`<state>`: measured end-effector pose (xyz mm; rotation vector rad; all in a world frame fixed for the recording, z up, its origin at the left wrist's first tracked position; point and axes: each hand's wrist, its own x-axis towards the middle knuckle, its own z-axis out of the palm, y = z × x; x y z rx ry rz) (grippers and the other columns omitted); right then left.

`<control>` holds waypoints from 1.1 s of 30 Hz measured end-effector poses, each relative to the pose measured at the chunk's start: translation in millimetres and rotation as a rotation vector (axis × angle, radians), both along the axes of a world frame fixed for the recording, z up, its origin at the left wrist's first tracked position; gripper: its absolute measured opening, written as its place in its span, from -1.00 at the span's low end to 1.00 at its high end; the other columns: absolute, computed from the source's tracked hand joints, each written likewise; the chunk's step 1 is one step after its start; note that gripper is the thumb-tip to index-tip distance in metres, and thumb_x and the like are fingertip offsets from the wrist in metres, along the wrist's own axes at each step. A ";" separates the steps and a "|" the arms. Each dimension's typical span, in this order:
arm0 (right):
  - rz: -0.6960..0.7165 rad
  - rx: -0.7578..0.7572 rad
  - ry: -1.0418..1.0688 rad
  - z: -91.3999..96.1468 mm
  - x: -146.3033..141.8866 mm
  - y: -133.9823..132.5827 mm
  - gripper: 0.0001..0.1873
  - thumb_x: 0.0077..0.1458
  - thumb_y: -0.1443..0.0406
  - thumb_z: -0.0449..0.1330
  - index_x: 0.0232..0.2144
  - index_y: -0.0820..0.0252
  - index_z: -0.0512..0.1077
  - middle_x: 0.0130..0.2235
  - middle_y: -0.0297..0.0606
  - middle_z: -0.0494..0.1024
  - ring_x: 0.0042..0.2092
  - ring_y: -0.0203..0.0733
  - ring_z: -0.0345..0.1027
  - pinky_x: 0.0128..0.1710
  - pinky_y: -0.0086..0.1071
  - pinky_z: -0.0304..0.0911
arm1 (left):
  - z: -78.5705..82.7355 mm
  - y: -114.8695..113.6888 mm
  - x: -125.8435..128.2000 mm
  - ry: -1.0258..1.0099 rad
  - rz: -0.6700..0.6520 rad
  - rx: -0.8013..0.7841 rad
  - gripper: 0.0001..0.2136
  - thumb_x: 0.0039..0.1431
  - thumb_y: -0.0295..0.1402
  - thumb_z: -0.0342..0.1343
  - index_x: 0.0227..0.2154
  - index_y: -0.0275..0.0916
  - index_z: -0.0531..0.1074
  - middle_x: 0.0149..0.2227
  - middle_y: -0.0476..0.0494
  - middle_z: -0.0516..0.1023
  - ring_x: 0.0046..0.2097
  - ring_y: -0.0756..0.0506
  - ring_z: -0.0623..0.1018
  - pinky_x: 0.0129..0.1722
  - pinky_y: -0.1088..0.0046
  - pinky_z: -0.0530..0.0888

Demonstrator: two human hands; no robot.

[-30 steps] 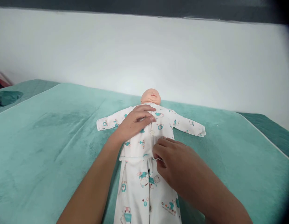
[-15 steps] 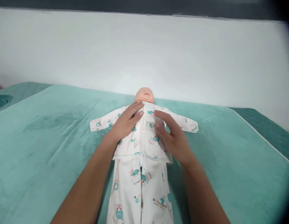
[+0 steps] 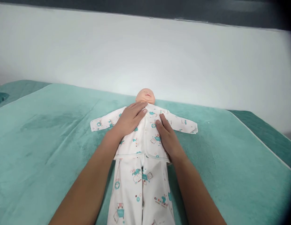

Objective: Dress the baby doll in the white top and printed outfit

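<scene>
A baby doll (image 3: 145, 95) lies on its back with its head at the far side, dressed in a white printed pajama top (image 3: 141, 140) and matching pajama pants (image 3: 133, 190). Small buttons run down the front of the top, and both sleeves stretch out sideways. My left hand (image 3: 130, 118) lies flat on the chest just below the doll's chin, fingers extended. Along the top's right edge rests my right hand (image 3: 168, 136), fingers stretched forward and touching the cloth. Neither hand grips anything. The lower ends of the pants run out of view.
Beneath the doll spreads a light green plush sheet (image 3: 53, 140) with pale piped edges. Darker green padding (image 3: 265, 134) borders it at the right, and similar padding shows at the far left. A white wall (image 3: 145, 53) rises behind, under a dark band.
My right hand has come down onto the right side of the top and moved slightly outward. My left hand has shifted slightly right across the chest.
</scene>
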<state>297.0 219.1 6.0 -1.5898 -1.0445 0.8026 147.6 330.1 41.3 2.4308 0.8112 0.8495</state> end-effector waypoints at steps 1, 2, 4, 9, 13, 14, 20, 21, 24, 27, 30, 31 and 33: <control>-0.020 -0.002 0.001 -1.6 0.0 1.0 -0.26 0.18 -0.15 0.02 0.32 -0.07 0.11 0.40 -0.43 -0.04 0.42 -0.07 -0.21 0.41 -0.03 -0.20 | -0.3 0.7 0.0 0.004 0.005 -0.003 -0.57 0.40 -0.16 -0.22 0.18 -0.16 0.33 0.25 -0.08 0.36 0.29 -0.12 0.28 0.30 0.22 0.18; -0.044 0.001 0.000 -3.2 0.1 1.8 -0.28 0.18 -0.14 0.03 0.30 -0.07 0.15 0.39 -0.41 0.01 0.41 -0.06 -0.15 0.40 -0.02 -0.16 | -0.5 1.2 -0.2 0.005 0.007 -0.005 -0.57 0.40 -0.15 -0.22 0.18 -0.15 0.33 0.24 -0.08 0.37 0.28 -0.13 0.28 0.30 0.22 0.18; -0.097 0.025 -0.004 -6.2 0.2 2.9 -0.36 0.19 -0.10 0.03 0.24 -0.05 0.24 0.35 -0.36 0.14 0.37 -0.05 -0.01 0.37 -0.02 -0.06 | -0.9 1.6 -0.4 -0.002 0.005 -0.008 -0.58 0.39 -0.15 -0.22 0.17 -0.13 0.34 0.22 -0.07 0.39 0.27 -0.13 0.29 0.30 0.23 0.18; -0.162 0.151 -0.069 -9.4 1.5 6.0 -0.51 0.21 0.01 0.05 0.11 0.04 0.36 0.20 -0.22 0.40 0.20 -0.06 0.28 0.20 -0.08 0.20 | -0.7 1.1 -0.3 -0.015 0.017 -0.033 -0.58 0.38 -0.14 -0.20 0.15 -0.12 0.35 0.20 -0.07 0.41 0.26 -0.16 0.29 0.28 0.21 0.19; -0.170 0.370 -0.172 0.7 5.4 21.7 -0.64 0.24 0.14 0.00 -0.01 0.09 0.41 0.07 -0.20 0.50 0.08 -0.13 0.37 0.12 -0.17 0.25 | -1.2 0.3 -0.8 -0.028 0.022 -0.049 -0.57 0.38 -0.12 -0.20 0.17 -0.10 0.32 0.23 -0.08 0.38 0.27 -0.17 0.27 0.28 0.18 0.19; -0.145 0.403 -0.200 4.2 6.8 27.8 -0.66 0.24 0.17 -0.01 -0.03 0.09 0.43 0.04 -0.21 0.51 0.07 -0.15 0.37 0.12 -0.19 0.25 | -1.5 0.2 -1.2 -0.030 0.024 -0.054 -0.57 0.37 -0.11 -0.20 0.18 -0.09 0.32 0.23 -0.08 0.37 0.28 -0.18 0.27 0.28 0.17 0.19; 0.067 0.445 -0.354 13.0 14.3 57.7 -0.73 0.25 0.22 0.02 -0.18 0.10 0.50 -0.06 -0.27 0.53 0.02 -0.17 0.35 0.10 -0.24 0.20 | -3.2 0.1 -3.1 -0.047 0.026 -0.092 -0.57 0.37 -0.10 -0.18 0.20 -0.06 0.29 0.25 -0.06 0.34 0.29 -0.17 0.26 0.29 0.18 0.20; 0.066 0.446 -0.370 12.3 15.2 59.5 -0.73 0.25 0.22 0.01 -0.17 0.10 0.50 -0.06 -0.27 0.53 0.02 -0.18 0.34 0.11 -0.23 0.19 | -3.5 0.1 -3.3 -0.051 0.027 -0.100 -0.57 0.37 -0.09 -0.18 0.20 -0.06 0.29 0.25 -0.06 0.34 0.29 -0.18 0.26 0.29 0.17 0.20; 0.081 0.433 -0.409 10.2 16.8 61.3 -0.71 0.27 0.21 0.00 -0.16 0.10 0.50 -0.05 -0.25 0.50 0.03 -0.18 0.32 0.13 -0.21 0.15 | -3.9 -0.2 -3.5 -0.055 0.031 -0.116 -0.56 0.37 -0.08 -0.19 0.22 -0.06 0.27 0.26 -0.07 0.32 0.29 -0.18 0.25 0.29 0.17 0.21; 0.089 0.397 -0.437 9.4 17.3 61.2 -0.69 0.28 0.18 -0.01 -0.13 0.09 0.50 -0.01 -0.24 0.47 0.07 -0.16 0.29 0.17 -0.19 0.12 | -3.8 -0.6 -3.4 -0.052 0.037 -0.124 -0.55 0.38 -0.09 -0.19 0.23 -0.08 0.26 0.28 -0.07 0.30 0.30 -0.16 0.24 0.29 0.19 0.20; 0.107 0.339 -0.455 9.5 17.4 61.3 -0.64 0.29 0.14 -0.03 -0.04 0.03 0.48 0.08 -0.25 0.41 0.16 -0.14 0.21 0.24 -0.15 0.05 | -3.7 -0.6 -3.1 -0.047 0.034 -0.125 -0.56 0.38 -0.10 -0.19 0.22 -0.08 0.26 0.28 -0.07 0.30 0.30 -0.15 0.24 0.30 0.19 0.20; 0.119 0.318 -0.458 9.5 17.6 61.3 -0.62 0.29 0.12 -0.04 0.00 0.01 0.47 0.11 -0.25 0.39 0.19 -0.13 0.18 0.26 -0.14 0.02 | -3.9 -0.5 -2.9 -0.049 0.029 -0.122 -0.56 0.38 -0.10 -0.19 0.22 -0.07 0.27 0.27 -0.07 0.31 0.30 -0.14 0.25 0.30 0.19 0.20; 0.141 0.277 -0.456 9.4 18.1 61.2 -0.59 0.30 0.10 -0.06 0.06 -0.02 0.44 0.17 -0.26 0.34 0.24 -0.11 0.11 0.29 -0.11 -0.04 | -4.6 -0.1 -2.7 -0.058 0.021 -0.119 -0.57 0.38 -0.10 -0.19 0.21 -0.06 0.27 0.27 -0.06 0.31 0.29 -0.13 0.25 0.30 0.21 0.20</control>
